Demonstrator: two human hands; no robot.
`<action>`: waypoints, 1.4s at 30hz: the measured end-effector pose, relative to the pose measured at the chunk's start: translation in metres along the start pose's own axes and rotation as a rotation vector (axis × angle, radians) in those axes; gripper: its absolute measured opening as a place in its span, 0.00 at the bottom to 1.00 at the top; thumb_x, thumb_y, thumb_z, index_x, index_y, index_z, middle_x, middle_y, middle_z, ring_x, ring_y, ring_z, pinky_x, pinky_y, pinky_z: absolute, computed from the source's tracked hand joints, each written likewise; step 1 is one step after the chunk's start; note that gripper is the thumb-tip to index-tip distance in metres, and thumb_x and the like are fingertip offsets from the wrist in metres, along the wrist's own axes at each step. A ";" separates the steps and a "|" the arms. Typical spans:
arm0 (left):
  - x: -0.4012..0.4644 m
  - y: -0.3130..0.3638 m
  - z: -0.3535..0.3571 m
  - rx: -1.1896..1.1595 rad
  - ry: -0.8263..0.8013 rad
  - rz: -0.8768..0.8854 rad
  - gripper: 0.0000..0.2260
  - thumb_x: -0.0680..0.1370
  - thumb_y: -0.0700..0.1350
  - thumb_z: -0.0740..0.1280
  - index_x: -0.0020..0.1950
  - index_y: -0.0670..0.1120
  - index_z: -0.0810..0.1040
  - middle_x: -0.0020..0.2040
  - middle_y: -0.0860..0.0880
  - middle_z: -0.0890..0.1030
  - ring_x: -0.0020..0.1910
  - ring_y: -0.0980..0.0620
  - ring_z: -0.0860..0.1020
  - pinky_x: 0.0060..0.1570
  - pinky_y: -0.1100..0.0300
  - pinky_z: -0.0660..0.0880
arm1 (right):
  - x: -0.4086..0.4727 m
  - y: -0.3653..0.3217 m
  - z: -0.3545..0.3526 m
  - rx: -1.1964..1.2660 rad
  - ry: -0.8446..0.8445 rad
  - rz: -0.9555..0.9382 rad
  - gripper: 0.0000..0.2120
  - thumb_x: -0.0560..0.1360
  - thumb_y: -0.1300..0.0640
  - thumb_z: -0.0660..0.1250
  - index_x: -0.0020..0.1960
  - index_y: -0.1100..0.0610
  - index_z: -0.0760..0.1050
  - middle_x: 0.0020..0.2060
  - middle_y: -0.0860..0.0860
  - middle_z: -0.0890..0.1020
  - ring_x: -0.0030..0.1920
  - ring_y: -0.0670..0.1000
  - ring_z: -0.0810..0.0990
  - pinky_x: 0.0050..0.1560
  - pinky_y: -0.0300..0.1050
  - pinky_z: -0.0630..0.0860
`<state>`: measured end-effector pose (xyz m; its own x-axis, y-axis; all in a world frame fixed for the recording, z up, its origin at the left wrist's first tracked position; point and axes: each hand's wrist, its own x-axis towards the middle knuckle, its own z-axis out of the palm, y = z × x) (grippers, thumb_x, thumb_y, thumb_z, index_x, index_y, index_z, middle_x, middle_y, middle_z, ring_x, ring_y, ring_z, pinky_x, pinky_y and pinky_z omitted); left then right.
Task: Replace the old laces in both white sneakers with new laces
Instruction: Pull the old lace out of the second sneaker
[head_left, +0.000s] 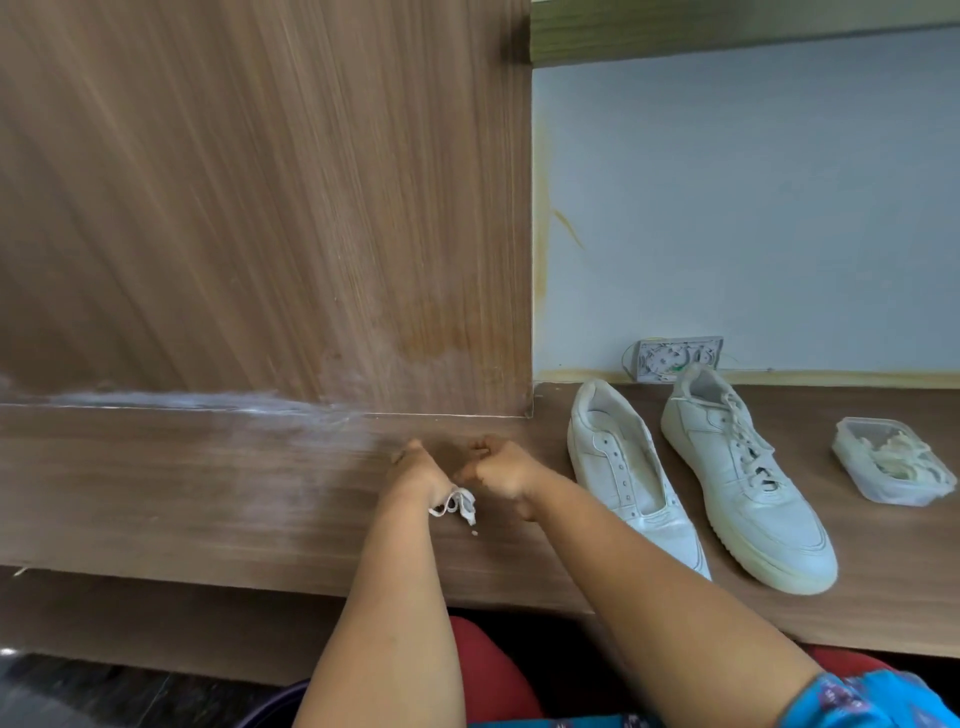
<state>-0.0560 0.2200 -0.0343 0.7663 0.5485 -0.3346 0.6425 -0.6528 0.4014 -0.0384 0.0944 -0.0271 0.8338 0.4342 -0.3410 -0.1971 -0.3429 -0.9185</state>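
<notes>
Nearby, laced sneaker (748, 478), unlaced sneaker (623, 467) (beside it), plastic container (883, 462)

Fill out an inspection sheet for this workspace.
Surface: brown wood-grain desk, pale smears at its back left.
Job's things: unlaced white sneaker beside laced white sneaker, toes toward the person; clear plastic tub of white laces to their right.
Clutter: nothing seen.
Grippers: left hand and right hand closed, a bunched white lace hanging between them.
Cables: thin wire at the open wall socket.
Surroundings: wooden panel, pale blue wall.
</notes>
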 end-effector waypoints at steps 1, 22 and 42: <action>-0.005 0.006 -0.004 0.004 0.028 -0.010 0.28 0.72 0.40 0.72 0.67 0.42 0.62 0.69 0.43 0.66 0.64 0.42 0.74 0.60 0.53 0.74 | -0.006 -0.003 -0.010 0.064 0.029 -0.029 0.20 0.71 0.69 0.65 0.62 0.58 0.72 0.42 0.52 0.78 0.36 0.46 0.75 0.36 0.37 0.70; -0.138 0.186 0.088 0.095 -0.147 0.244 0.45 0.76 0.37 0.64 0.77 0.49 0.32 0.77 0.42 0.34 0.74 0.32 0.51 0.65 0.38 0.68 | -0.134 0.095 -0.207 -0.825 0.450 0.463 0.61 0.61 0.34 0.75 0.78 0.56 0.42 0.72 0.60 0.59 0.71 0.63 0.63 0.68 0.54 0.67; -0.141 0.228 0.104 -0.600 -0.358 0.515 0.09 0.77 0.41 0.61 0.40 0.43 0.77 0.40 0.43 0.78 0.42 0.47 0.78 0.53 0.51 0.78 | -0.133 0.100 -0.214 -0.657 0.262 0.366 0.68 0.60 0.32 0.75 0.76 0.50 0.28 0.74 0.60 0.53 0.70 0.62 0.66 0.64 0.56 0.73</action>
<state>-0.0168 -0.0605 0.0156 0.9808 -0.0033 -0.1951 0.1829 -0.3331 0.9250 -0.0585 -0.1757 -0.0309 0.8849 0.0174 -0.4654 -0.2055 -0.8823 -0.4235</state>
